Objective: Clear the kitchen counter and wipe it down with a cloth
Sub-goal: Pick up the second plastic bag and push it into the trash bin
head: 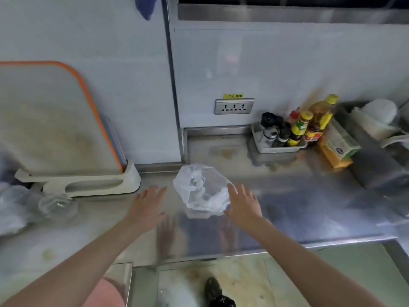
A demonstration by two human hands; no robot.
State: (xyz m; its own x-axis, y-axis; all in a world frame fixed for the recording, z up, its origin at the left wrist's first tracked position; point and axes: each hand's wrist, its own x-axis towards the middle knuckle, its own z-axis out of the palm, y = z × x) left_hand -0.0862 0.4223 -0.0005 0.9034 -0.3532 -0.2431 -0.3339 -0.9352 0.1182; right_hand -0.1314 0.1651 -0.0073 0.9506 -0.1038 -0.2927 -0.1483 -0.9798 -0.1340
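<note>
A crumpled clear plastic bag (200,188) lies in the middle of the steel counter (298,209). My left hand (147,206) hovers just left of the bag with its fingers straight and spread, holding nothing. My right hand (243,203) reaches to the bag's right edge, fingers straight, its fingertips at or just touching the plastic. I see no cloth on the counter.
A cutting board with an orange rim (51,118) stands in a white rack (93,181) at the left. More clear plastic (13,209) lies at the far left. A tray of sauce bottles (285,135), boxes (338,147) and a dark appliance (374,160) crowd the back right.
</note>
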